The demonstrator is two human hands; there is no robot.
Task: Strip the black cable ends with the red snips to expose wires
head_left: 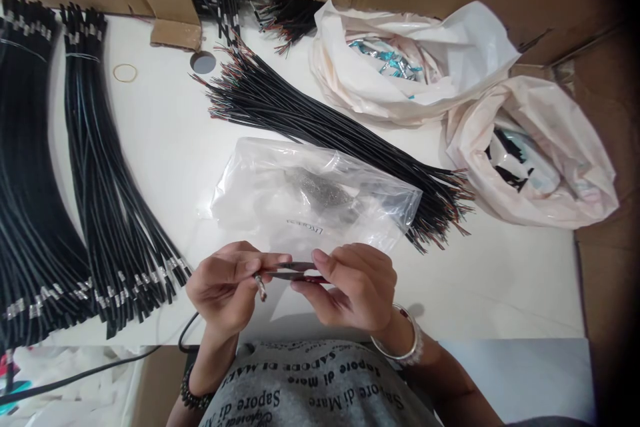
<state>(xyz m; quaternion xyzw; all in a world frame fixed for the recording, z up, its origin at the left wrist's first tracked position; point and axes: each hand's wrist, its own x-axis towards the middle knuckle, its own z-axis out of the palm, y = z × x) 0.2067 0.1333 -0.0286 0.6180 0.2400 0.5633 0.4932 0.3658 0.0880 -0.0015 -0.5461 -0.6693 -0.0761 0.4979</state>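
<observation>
Fine, close-quarters work on the near side of the clear, crinkled plastic bag [245, 173] — and it's all in the fingertips. The left hand [225, 287] has thumb and fingers pinched together on a short, silvery, frayed-looking end [261, 287], which pokes out below the grip, nearer the person than the bag. The right hand [353, 283] is clamped on a dark, slim, two-armed metal tool [290, 275] (tweezers or small snips, I can't tell which), its arms slightly apart and its tips right up at the left fingers. Whether those tips touch the silvery end is hidden.

Beyond the bag lies a fanned bundle of thin black cables with bare coloured wire ends [325, 121]; off to the bag's left, another black bundle tipped with silvery sleeves [97, 140]; and past its right side, an open white plastic sack with blue and silver scraps [465, 60].

So what makes this go well? I'd say a steady left pinch close to the working point, so the piece can't twist. The tool wants to come in square, with a light, even squeeze — too hard could nick or bend something — and the left fingertips, awfully near those tips, should be well clear first.
</observation>
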